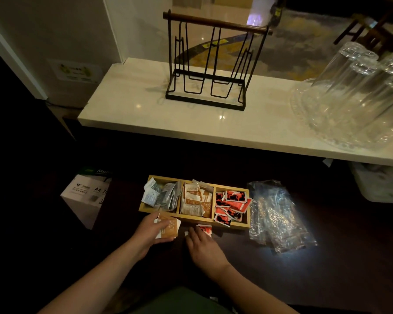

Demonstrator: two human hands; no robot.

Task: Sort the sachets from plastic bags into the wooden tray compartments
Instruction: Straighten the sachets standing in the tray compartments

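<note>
On the dark tabletop [327, 279] we see empty plastic bags [279, 216] just right of the wooden tray [233, 225], its three compartments holding sorted sachets. Our left hand [151, 231] has fingers clamped on orange sachets [169, 228]; our right hand [203, 247] has fingers resting on a red sachet [205, 229], grip unclear.

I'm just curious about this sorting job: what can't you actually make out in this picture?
All in the head view:
- Print on the sachets in the wooden tray: too small.
- The red sachet: partly hidden by the right hand.
- The plastic bags: glare hides whether any sachets remain.
- The paper box: label lost in darkness.
- The glasses: cut off by the right edge.
</note>
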